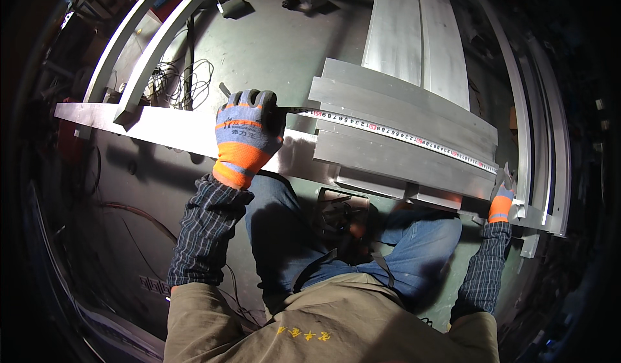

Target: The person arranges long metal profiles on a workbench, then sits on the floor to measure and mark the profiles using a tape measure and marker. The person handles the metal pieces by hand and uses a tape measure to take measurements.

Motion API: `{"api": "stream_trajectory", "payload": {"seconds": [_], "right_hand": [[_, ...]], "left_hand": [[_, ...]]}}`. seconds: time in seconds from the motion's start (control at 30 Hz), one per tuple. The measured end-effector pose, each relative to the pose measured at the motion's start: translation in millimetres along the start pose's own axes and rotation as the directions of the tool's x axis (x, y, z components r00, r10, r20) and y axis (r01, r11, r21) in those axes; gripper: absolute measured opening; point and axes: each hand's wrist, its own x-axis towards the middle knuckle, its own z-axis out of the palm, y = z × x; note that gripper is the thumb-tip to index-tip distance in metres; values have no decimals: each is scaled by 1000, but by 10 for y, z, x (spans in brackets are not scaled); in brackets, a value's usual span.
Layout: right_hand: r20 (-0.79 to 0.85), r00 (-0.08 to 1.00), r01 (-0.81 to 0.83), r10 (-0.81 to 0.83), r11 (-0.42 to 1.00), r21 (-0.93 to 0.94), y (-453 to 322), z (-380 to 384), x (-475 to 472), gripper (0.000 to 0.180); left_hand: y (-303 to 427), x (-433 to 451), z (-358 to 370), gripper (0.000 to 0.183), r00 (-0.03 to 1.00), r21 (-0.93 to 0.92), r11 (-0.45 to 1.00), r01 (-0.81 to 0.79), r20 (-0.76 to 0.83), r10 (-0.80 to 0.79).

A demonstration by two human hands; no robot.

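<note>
A white measuring tape blade runs stretched across several flat metal bars that lie side by side. At the blade's left end, my left hand, in a grey and orange work glove, is closed around what seems to be the tape's case, mostly hidden by the fingers. My right hand, gloved alike, is at the blade's right end by the bars' right edge; its fingertips pinch the blade's end there. Beneath the bars and to their left extends a long, bright metal beam.
Two metal rails rise at the upper left, near coiled cables. Wide metal profiles lead away at the top. Long rails stand at the right. An open box of small items sits between my knees. Small metal pieces lie on the floor.
</note>
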Motion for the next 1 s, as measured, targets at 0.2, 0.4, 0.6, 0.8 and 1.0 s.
{"api": "stream_trajectory", "payload": {"seconds": [0.2, 0.4, 0.6, 0.8, 1.0], "right_hand": [[103, 987, 118, -122, 992, 43, -61, 15, -75, 40], [-5, 998, 58, -58, 998, 12, -380, 169, -377, 34], [31, 999, 32, -33, 999, 27, -548, 157, -480, 39], [8, 999, 51, -52, 999, 5, -537, 177, -472, 36], [-12, 1000, 10, -11, 1000, -8, -501, 153, -471, 36]], "left_hand": [[-21, -8, 27, 25, 1000, -11, 1000, -4, -15, 4], [-31, -26, 29, 25, 1000, 13, 1000, 8, -4, -8], [-35, -32, 45, 27, 1000, 6, 1000, 11, -12, -11], [-20, -33, 50, 28, 1000, 32, 999, 17, 9, -18], [-5, -60, 32, 27, 1000, 11, 1000, 16, -3, -16]]}}
